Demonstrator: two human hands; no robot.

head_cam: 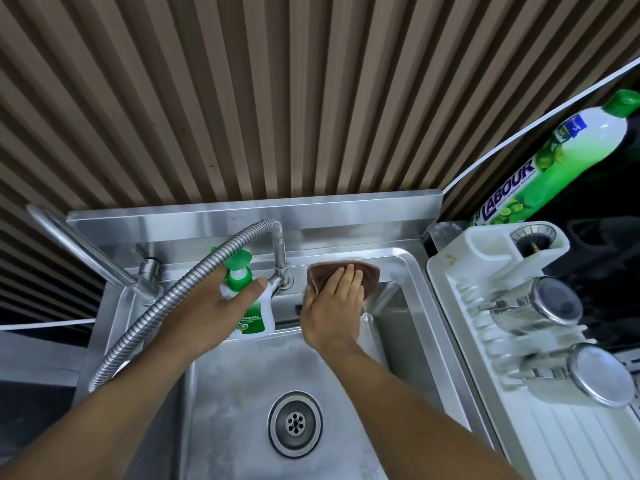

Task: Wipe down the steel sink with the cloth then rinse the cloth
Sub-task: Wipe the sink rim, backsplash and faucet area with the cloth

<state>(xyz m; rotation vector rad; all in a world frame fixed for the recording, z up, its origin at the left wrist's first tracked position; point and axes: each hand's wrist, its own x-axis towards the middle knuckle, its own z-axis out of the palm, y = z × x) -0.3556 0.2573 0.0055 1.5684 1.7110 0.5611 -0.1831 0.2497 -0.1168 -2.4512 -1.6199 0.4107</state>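
Note:
The steel sink (426, 299) fills the lower middle, its drain (295, 423) near the bottom. A brown cloth (367, 275) lies on the sink's back ledge, right of the tap base. My right hand (334, 306) presses flat on the cloth with straight fingers. My left hand (221, 299) grips a white and green soap pump bottle (254, 320), lifted above the basin's back left corner; the thumb lies across its front.
A flexible steel hose tap (166, 303) arcs over the left side, with a second rigid spout (86, 251) behind it. A white dish rack (485, 306) with steel cups stands right of the sink. A green dish liquid bottle (554, 157) stands behind the rack.

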